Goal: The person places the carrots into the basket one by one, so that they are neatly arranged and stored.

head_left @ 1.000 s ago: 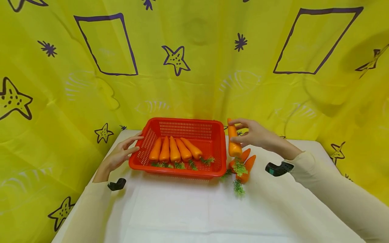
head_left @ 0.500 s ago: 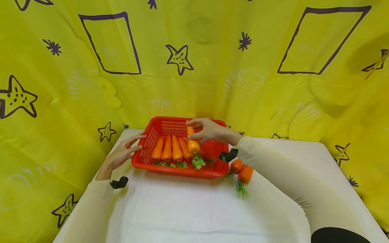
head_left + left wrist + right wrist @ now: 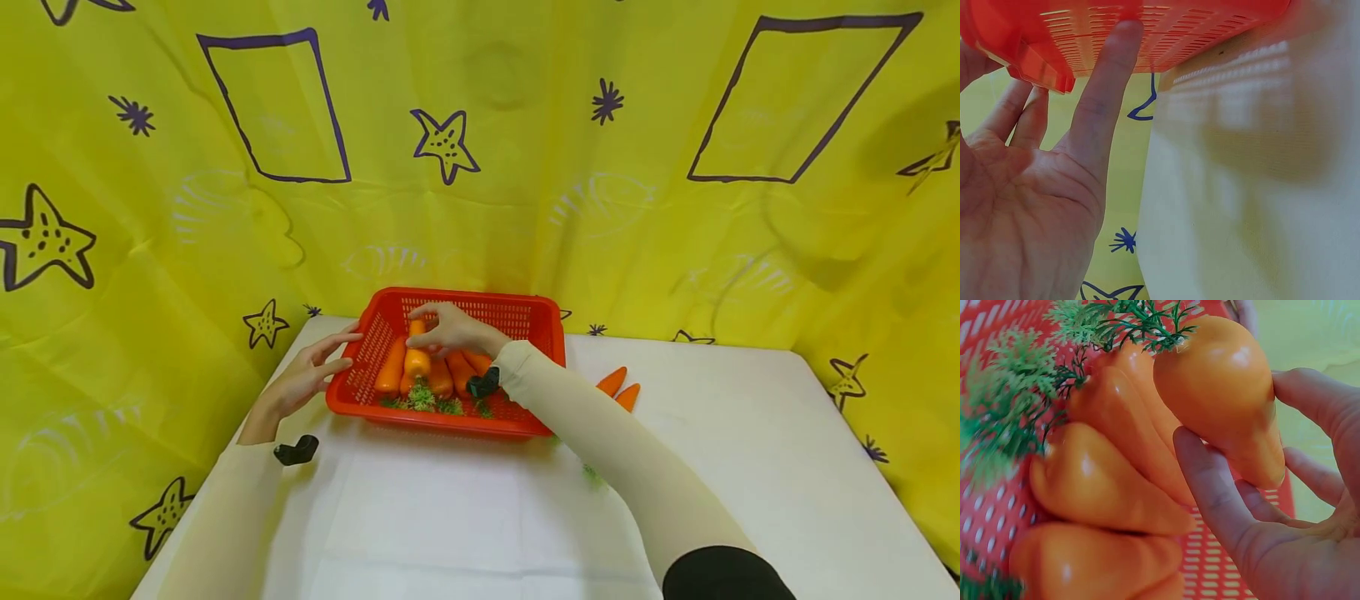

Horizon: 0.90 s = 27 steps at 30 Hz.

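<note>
My right hand [image 3: 456, 329] holds a carrot [image 3: 417, 354] by its sides above the left part of a red plastic basket [image 3: 450, 427]. In the right wrist view the held carrot [image 3: 1216, 375] shows its thick orange end and leafy green top, with thumb and fingers on either side. Beneath it lie several similar carrots [image 3: 1104, 478] in a row, partly hidden from the head view by the hand. At the basket's left side is my left hand [image 3: 300, 379], its straight fingers touching the outer wall [image 3: 1166, 37].
Two orange carrots [image 3: 620, 385] lie on the white tabletop [image 3: 450, 517] right of the basket, partly covered by the right forearm. A yellow curtain [image 3: 510, 233] with drawn starfish hangs behind the table.
My right hand has carried the carrot from right of the basket leftward over it, and is now lower, above the left carrots. My left hand stays at the basket's side.
</note>
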### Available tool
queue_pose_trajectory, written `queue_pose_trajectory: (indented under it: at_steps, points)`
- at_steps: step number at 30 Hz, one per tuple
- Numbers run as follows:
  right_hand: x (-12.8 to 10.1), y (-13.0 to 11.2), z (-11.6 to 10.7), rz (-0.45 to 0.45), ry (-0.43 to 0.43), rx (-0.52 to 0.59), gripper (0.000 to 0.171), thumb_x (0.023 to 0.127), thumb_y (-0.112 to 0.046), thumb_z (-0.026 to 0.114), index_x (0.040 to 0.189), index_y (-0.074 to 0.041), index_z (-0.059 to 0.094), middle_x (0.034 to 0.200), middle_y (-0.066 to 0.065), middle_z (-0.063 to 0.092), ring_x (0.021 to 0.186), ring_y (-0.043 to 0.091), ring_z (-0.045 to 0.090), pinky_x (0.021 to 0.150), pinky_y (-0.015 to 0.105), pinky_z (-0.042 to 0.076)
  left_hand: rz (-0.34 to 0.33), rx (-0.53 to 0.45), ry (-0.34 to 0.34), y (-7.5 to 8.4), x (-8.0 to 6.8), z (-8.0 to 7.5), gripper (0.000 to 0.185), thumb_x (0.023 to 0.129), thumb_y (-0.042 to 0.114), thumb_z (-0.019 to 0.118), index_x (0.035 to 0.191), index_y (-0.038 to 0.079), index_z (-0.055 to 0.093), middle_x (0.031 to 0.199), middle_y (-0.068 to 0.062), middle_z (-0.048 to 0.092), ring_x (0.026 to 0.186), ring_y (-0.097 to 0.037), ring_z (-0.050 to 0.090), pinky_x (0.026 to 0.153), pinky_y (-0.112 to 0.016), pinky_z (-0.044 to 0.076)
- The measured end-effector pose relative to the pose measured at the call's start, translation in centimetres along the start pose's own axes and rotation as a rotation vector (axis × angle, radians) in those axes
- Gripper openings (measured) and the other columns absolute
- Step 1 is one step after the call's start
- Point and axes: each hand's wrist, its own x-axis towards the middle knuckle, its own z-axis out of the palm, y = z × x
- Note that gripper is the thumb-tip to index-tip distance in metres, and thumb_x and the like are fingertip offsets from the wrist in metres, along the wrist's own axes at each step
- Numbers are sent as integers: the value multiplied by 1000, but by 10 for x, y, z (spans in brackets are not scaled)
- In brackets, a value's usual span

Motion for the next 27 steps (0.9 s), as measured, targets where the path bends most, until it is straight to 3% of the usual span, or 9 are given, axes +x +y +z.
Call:
queue_pose_trajectory:
  at_steps: [4, 11, 13, 17, 20, 27]
  points:
    - [14, 3, 10, 9, 13, 15, 66, 96, -13, 74, 154, -2, 43, 89, 11, 57, 72, 25, 52, 91, 58, 55, 2, 1, 9, -1, 1, 0, 52, 106, 9, 56, 155, 1, 39, 173, -1, 10, 150, -44, 24, 88, -41, 59]
    - [27, 9, 19, 76, 40, 32, 67, 95, -15, 75, 154, -5, 45, 120, 12, 57, 77, 23, 59, 88, 47, 59, 4, 20, 4, -1, 1, 1, 52, 106, 10, 56, 155, 2, 40, 173, -1, 11, 151, -44, 22, 90, -43, 58]
    - [29, 10, 20, 80, 28, 40, 67, 96, -14, 74, 155, -5, 43, 118, 12, 59, 77, 23, 58, 88, 47, 59, 3, 15, 7, -1, 1, 1, 52, 106, 10, 56, 154, 2, 40, 173, 0, 12, 151, -44, 22, 90, -42, 58]
    - [32, 11, 21, 67, 24, 32, 67, 97, -13, 72, 155, -2, 42, 97, 8, 61, 75, 23, 60, 88, 46, 59, 14, 18, 4, -1, 1, 0, 52, 106, 10, 55, 155, 0, 38, 173, -2, 10, 152, -44, 20, 90, -41, 59]
    - [35, 13, 22, 57, 47, 13, 66, 96, -14, 73, 154, 0, 43, 94, 8, 63, 76, 22, 62, 88, 44, 59, 19, 24, 5, 0, 1, 0, 52, 107, 10, 55, 155, -1, 38, 173, -3, 10, 151, -46, 20, 89, -39, 59]
    - [41, 20, 26, 58, 67, -26, 63, 97, -20, 73, 151, 0, 47, 128, 16, 63, 81, 19, 67, 79, 34, 60, 28, 16, -4, 1, 0, 2, 52, 107, 9, 54, 155, -2, 37, 173, -5, 9, 148, -49, 26, 88, -40, 59]
